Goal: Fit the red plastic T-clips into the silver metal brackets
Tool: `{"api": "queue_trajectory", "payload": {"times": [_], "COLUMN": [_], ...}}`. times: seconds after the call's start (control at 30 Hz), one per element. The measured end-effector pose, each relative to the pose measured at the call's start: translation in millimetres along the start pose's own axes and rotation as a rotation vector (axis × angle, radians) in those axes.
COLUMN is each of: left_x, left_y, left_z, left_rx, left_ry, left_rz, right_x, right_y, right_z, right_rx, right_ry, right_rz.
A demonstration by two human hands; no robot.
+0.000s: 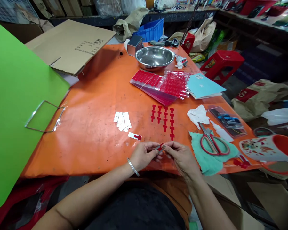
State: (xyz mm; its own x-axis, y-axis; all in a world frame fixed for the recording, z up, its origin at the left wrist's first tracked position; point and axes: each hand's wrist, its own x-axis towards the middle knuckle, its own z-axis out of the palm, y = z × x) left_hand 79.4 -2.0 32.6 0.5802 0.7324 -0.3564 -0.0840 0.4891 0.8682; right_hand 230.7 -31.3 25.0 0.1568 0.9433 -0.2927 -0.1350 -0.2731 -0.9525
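Between both hands, just above the near edge of the orange table, is a small white strip with a red piece (pixel 160 147) on it. My left hand (pixel 143 156), with a silver bangle at the wrist, pinches one end. My right hand (pixel 180 155) has its thumb and fingers closed on the red end. Just beyond my left hand lies a similar white strip with a red tab (pixel 134 136). Farther off is a loose pile of white pieces (pixel 123 121). Red T-shaped pieces (pixel 165 119) lie in columns beyond my right hand.
Red-handled scissors (pixel 214 145) rest on a green cloth (pixel 196 150) at the right, near a crumpled white tissue (pixel 198 115) and a mug (pixel 266 148). Farther back are red sheets (pixel 156 81), a notebook (pixel 204 85) and a steel bowl (pixel 155 58). A green board (pixel 16 105) stands left.
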Motion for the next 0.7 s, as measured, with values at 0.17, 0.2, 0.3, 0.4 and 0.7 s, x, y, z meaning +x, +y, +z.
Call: {"api": "queue_trajectory", "payload": {"times": [0.17, 0.2, 0.3, 0.4, 0.7], "left_x": [-10.1, -10.5, -7.6, 0.8, 12.6], "left_y": [-0.2, 3.1, 20.1, 36.4, 24.7], "left_z": [-21.4, -28.1, -49.1, -66.3, -74.6], "left_rx": [0.253, 0.348, 0.709, 0.992, 1.45], "left_ry": [-0.006, 0.027, 0.191, 0.307, 0.419], "left_rz": [0.057, 0.069, 0.15, 0.204, 0.337], "right_x": [-4.7, -5.2, -4.3, 1.1, 27.3], "right_y": [9.8, 10.0, 8.1, 6.3, -1.0], "right_z": [15.5, 18.9, 22.7, 11.1, -60.7], "right_rx": [-0.079, -0.11, -0.148, -0.144, -0.615], "right_ry": [0.018, -0.016, -0.061, 0.031, 0.333], "right_rz": [-0.068, -0.072, -0.049, -0.025, -0.293]}}
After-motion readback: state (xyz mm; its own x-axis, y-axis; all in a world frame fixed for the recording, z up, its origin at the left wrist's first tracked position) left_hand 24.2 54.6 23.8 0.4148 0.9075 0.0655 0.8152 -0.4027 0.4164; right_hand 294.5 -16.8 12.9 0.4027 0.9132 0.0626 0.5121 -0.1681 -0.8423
